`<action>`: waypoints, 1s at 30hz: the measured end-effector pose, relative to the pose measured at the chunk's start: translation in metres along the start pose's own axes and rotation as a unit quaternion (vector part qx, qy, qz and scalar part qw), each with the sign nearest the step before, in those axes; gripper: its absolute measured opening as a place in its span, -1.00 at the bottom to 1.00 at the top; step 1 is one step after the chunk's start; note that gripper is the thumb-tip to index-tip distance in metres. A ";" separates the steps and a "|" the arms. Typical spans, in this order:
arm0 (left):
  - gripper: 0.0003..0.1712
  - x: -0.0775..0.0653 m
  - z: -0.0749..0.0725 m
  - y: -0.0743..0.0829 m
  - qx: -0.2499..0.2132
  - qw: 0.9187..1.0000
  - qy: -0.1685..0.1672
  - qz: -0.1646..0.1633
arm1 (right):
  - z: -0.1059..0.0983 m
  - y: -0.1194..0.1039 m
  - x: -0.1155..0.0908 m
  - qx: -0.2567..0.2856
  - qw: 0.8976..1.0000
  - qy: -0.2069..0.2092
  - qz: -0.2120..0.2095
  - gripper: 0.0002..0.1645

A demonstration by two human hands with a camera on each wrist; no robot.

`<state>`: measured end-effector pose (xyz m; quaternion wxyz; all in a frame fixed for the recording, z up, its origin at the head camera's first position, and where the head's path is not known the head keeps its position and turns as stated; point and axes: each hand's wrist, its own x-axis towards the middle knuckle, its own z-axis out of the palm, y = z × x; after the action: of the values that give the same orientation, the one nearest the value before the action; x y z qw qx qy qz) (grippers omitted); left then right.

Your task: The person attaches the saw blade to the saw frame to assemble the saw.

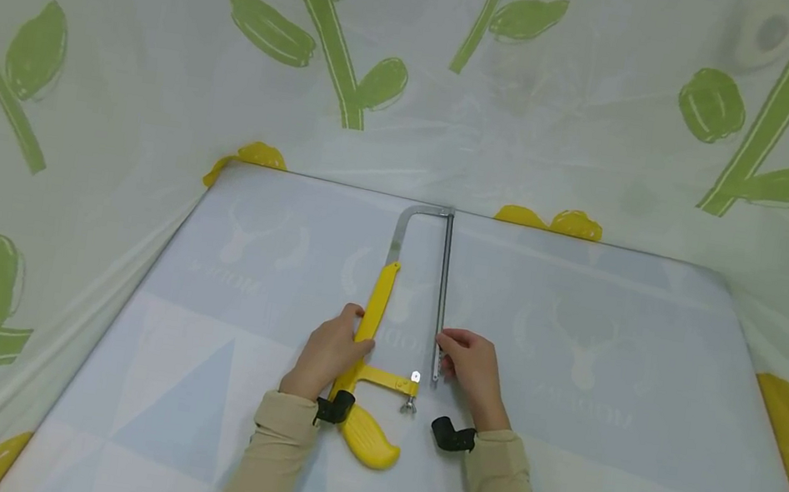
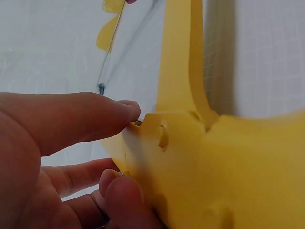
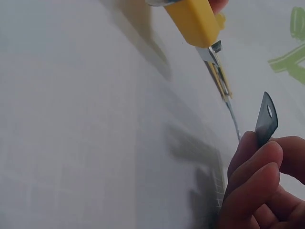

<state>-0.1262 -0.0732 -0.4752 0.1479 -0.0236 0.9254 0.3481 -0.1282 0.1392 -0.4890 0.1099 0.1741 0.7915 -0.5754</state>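
Observation:
A hacksaw frame with a yellow body, a grey bent far end and a yellow handle lies on the table. My left hand grips the yellow body above the handle; the left wrist view shows thumb and fingers on the yellow part. Fingers of my right hand pinch a thin dark saw blade close to its near end. That end, with a hole, sticks out past the fingertips, apart from the frame's near arm. The blade's far end meets the frame's grey tip.
A wing nut sits at the tip of the near arm. The table has a pale cover with blue triangles. Behind it hangs a whitish sheet printed with green leaves. Each wrist carries a small black device.

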 end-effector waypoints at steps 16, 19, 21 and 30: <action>-0.38 0.001 0.000 -0.001 -0.001 1.000 -0.010 -0.002 | -0.001 -0.001 -0.001 0.004 1.000 -0.002 0.007 -0.69; -0.38 0.001 -0.001 0.000 0.000 1.000 -0.010 -0.003 | -0.001 -0.002 -0.001 0.004 1.000 -0.001 0.006 -0.69; -0.38 0.001 -0.001 -0.001 0.000 1.000 -0.010 -0.003 | -0.002 -0.002 -0.001 0.004 1.000 -0.002 0.005 -0.69; -0.39 0.001 -0.002 -0.001 0.003 1.000 -0.009 0.002 | -0.002 -0.001 0.001 0.005 1.000 -0.006 0.009 -0.69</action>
<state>-0.1277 -0.0750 -0.4752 0.1558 -0.0179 0.9250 0.3462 -0.1292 0.1411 -0.4873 0.1189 0.1780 0.7864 -0.5794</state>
